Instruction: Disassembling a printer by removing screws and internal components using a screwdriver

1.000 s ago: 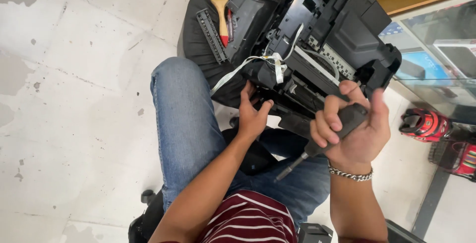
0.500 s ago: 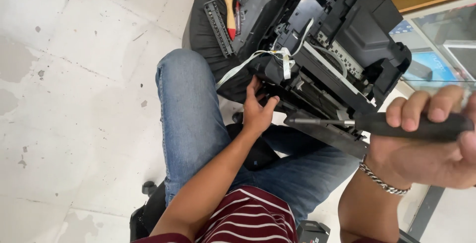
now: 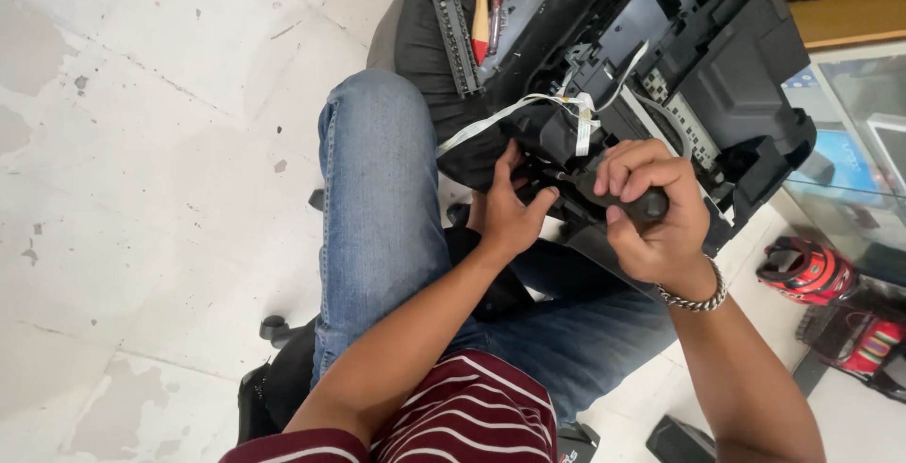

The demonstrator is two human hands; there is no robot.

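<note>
Nearest the camera, a maroon shirt with thin white stripes [image 3: 472, 416] fills the bottom edge, and both bare forearms reach up from it over legs in blue denim jeans [image 3: 377, 208]; the person sits on a black wheeled chair [image 3: 274, 383] whose caster shows over the pale, stained floor tiles [image 3: 142, 189]; the right wrist wears a silver chain-link bracelet [image 3: 696, 298]; above it the right hand [image 3: 656, 213] is curled in a tight fist, all its fingers wrapped round the thick black handle of a screwdriver [image 3: 623, 201], whose thin shaft points left toward the left hand; the left hand [image 3: 510, 213] sits just beside it, thumb spread and fingertips pressed into the dark underside of the machine, though whether they pinch anything there cannot be told; the opened black plastic printer chassis [image 3: 679, 67], its covers off, rests tilted across the person's lap and against the knee, directly under both hands; a flat white ribbon cable [image 3: 500, 114] trails from its middle down to the left; further up, a long black toothed plastic strip [image 3: 453, 33] and a wooden-handled paintbrush with a yellow and red grip [image 3: 481, 0] lie on a black surface; off to the right, a red and black helmet [image 3: 802, 269] sits on the floor beside a glass-fronted cabinet [image 3: 859, 142].
</note>
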